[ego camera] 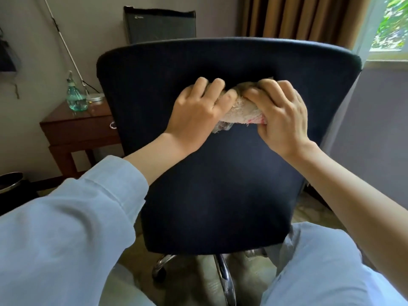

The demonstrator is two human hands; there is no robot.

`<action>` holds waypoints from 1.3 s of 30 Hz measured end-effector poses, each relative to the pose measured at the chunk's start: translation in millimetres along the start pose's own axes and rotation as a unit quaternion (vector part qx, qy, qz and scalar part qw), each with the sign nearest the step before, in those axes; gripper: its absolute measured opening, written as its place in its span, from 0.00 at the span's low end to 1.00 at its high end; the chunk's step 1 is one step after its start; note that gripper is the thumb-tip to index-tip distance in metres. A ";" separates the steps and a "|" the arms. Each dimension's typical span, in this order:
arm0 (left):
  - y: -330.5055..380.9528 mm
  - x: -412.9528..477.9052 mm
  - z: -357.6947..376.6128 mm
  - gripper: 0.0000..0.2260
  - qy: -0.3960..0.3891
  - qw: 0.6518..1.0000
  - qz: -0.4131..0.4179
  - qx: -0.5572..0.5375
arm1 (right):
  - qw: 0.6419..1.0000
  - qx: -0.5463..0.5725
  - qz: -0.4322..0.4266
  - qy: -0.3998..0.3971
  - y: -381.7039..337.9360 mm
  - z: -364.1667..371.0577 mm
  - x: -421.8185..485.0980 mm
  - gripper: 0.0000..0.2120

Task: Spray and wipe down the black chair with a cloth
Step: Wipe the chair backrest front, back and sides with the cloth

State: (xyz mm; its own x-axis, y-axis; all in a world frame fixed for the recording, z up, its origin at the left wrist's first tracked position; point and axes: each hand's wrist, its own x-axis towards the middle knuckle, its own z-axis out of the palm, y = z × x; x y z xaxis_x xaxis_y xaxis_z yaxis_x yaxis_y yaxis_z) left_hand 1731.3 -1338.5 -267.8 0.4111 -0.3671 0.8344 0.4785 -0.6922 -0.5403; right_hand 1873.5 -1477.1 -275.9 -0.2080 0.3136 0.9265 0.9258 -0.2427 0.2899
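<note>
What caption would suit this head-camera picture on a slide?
Left hand and right hand grip a bunched cloth against the black chair; a spray bottle stands on the side table.

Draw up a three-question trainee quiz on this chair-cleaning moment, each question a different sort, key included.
1. True or false: the spray bottle stands on the side table, in neither hand.
2. What do the left hand and right hand both grip? A) cloth B) a mop handle C) a drawer pull
3. Fill in: seen from the person, the bottle stands to the ____ of the black chair.
Key: 1 true; 2 A; 3 left.
</note>
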 end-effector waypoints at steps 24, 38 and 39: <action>14.0 28.7 -106.2 0.19 -0.058 0.996 -0.065 -0.016 | 0.998 0.018 0.027 0.047 -27.1 -75.3 18.4 0.13; -9.7 -63.8 -80.6 0.22 -0.122 0.956 -0.146 -0.221 | 0.995 0.075 0.015 -0.064 -80.1 -27.3 -14.9 0.18; -4.9 -70.8 -78.0 0.22 -0.119 0.956 -0.147 -0.225 | 0.994 0.080 0.024 -0.067 -82.6 -22.0 -23.7 0.18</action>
State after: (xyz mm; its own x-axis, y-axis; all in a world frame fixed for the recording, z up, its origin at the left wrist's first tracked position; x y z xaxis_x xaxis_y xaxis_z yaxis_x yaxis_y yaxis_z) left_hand 1639.3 -1357.5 -315.7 0.5011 0.0004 0.8654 0.2404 -0.9607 -0.1388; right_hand 1795.0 -1484.7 -316.5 -0.1293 0.4274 0.8948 0.9740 -0.1145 0.1954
